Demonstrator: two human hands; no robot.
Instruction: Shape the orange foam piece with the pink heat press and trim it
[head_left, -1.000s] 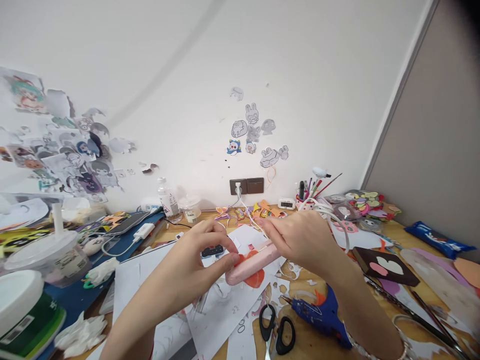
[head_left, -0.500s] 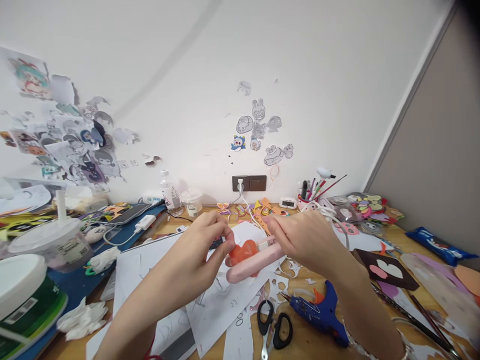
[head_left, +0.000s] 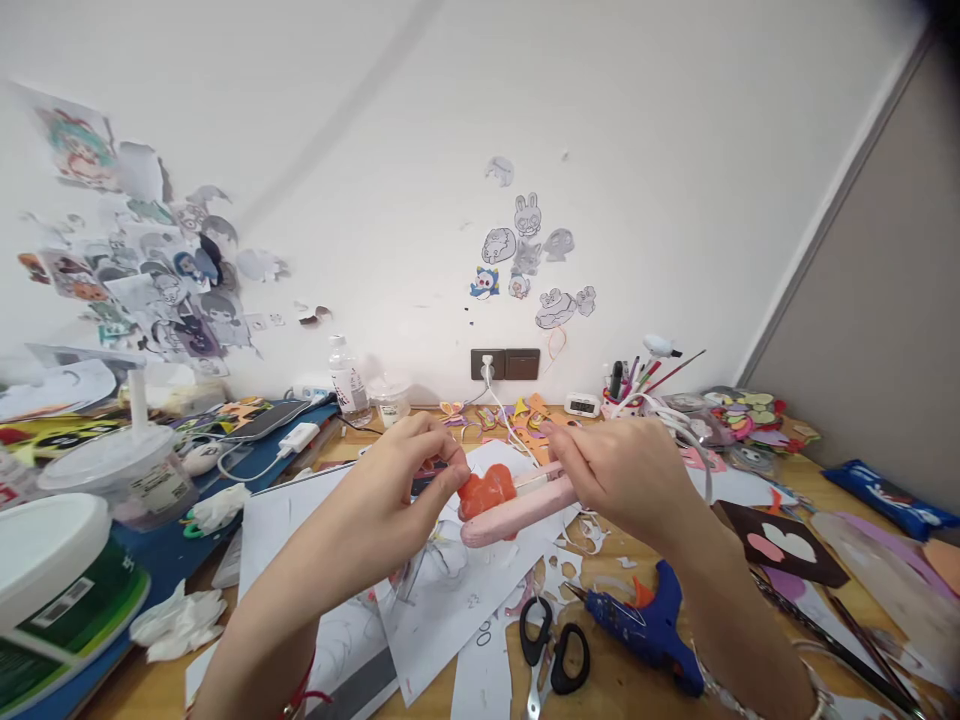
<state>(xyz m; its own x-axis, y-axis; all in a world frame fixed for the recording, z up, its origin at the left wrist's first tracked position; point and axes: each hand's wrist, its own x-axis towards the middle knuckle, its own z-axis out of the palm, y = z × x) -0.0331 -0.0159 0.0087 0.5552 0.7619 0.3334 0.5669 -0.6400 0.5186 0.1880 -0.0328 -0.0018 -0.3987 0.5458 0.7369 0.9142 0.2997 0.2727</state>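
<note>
Above papers [head_left: 435, 635] on the counter [head_left: 616, 690], the left hand [head_left: 409, 485] pinched the edge of an orange cutout [head_left: 486, 490] while the right hand [head_left: 619, 465] gripped one end of a pink bar [head_left: 514, 516]. Both looked light; the cutout seemed bendy, best taken by its rim, the bar stiffer.

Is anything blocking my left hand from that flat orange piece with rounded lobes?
Nothing visible stands between the left hand and the flat orange piece; the fingertips appear to touch its left edge. The long, rounded pale-pink bar in the right hand only crosses its near side.
</note>
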